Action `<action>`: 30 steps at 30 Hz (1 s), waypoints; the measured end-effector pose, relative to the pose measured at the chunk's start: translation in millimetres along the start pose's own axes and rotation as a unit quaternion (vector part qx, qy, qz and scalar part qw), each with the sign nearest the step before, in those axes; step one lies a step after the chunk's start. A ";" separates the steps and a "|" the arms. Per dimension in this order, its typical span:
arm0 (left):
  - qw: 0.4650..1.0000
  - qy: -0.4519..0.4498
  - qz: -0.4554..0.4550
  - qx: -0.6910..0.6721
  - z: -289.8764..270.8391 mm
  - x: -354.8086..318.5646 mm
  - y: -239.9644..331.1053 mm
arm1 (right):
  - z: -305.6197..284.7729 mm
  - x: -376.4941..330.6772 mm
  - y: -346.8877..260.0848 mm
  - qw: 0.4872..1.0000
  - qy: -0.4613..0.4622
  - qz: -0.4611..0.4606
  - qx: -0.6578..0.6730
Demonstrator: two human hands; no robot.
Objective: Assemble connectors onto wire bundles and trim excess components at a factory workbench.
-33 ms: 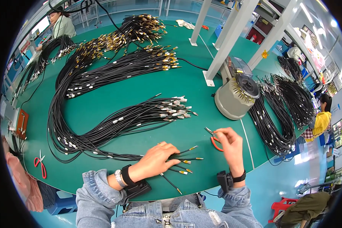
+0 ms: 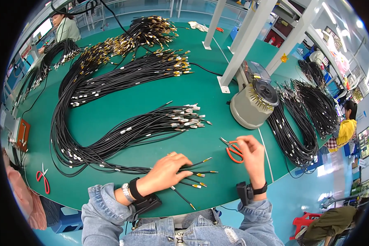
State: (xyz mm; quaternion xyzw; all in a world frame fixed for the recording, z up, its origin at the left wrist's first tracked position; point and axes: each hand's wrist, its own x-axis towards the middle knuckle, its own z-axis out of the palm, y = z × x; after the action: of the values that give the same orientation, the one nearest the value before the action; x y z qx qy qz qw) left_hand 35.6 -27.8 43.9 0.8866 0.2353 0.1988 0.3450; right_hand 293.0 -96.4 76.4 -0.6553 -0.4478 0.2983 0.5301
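Note:
My left hand point(image 2: 167, 171) rests on the green table with its fingers bent over several black cables point(image 2: 131, 168), holding them against the surface. Their brass-coloured tips with white and yellow sleeves point(image 2: 199, 175) fan out past my fingers. Small red-handled pliers point(image 2: 233, 153) lie with handles apart, jaws pointing to the upper left. Just to their right is my right hand point(image 2: 252, 158), fingers curled together beside the handles, with nothing visible in them. A thick bundle of black cables point(image 2: 110, 141) curves round from the left, its white-tagged ends point(image 2: 188, 117) beyond my hands.
A grey round machine point(image 2: 252, 106) stands at the right, by white metal posts point(image 2: 238, 53). More cable bundles point(image 2: 131, 76) lie at the back, others point(image 2: 295, 131) hang over the right edge. Red-handled scissors point(image 2: 43, 178) lie far left. People sit around the table.
My right hand has shifted slightly off the pliers, whose handles now show more fully. My left hand stays on the cables.

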 end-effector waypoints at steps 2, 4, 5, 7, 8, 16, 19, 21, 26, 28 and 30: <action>0.998 0.047 -0.014 0.037 -11.9 4.1 -1.6 | -22.8 15.3 1.8 0.993 0.054 -0.064 -0.081; 0.992 0.096 -0.009 0.083 -29.0 8.2 -0.8 | -43.7 29.9 -9.3 0.988 0.080 -0.093 -0.098; 0.982 0.142 -0.008 0.127 -35.9 12.4 -3.6 | -52.8 38.2 -13.1 0.981 0.102 -0.117 -0.113; 0.966 0.185 -0.011 0.183 -48.3 21.6 -14.4 | -66.8 56.0 -17.5 0.979 0.133 -0.114 -0.104; 0.944 0.229 -0.013 0.237 -53.0 26.1 -18.9 | -73.7 62.3 -20.0 0.975 0.164 -0.113 -0.095; 0.919 0.240 -0.027 0.312 -54.7 42.8 -50.9 | -82.0 94.0 -7.5 0.982 0.170 0.054 0.065; 0.924 0.245 -0.021 0.294 -51.3 44.3 -55.7 | -88.0 101.6 5.7 0.984 0.159 0.025 0.077; 0.924 0.249 -0.023 0.288 -53.0 45.1 -55.0 | -87.2 105.8 6.2 0.985 0.148 0.010 0.086; 0.936 0.277 -0.012 0.220 -56.4 44.2 -48.6 | -80.9 100.5 -3.9 0.970 0.163 -0.043 0.175; 0.951 0.284 -0.038 0.116 -55.9 42.6 -45.3 | -74.6 93.7 -13.6 0.943 0.160 -0.103 0.274; 0.960 0.262 -0.044 0.089 -58.6 43.4 -29.4 | -61.8 77.1 -27.2 0.941 0.129 -0.105 0.296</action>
State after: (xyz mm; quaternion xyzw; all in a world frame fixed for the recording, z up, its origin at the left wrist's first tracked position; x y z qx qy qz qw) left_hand 32.4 45.8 71.4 0.8192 0.3732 0.3872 0.1992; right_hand 371.6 -52.1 125.1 -0.4511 -0.3337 0.2729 0.7815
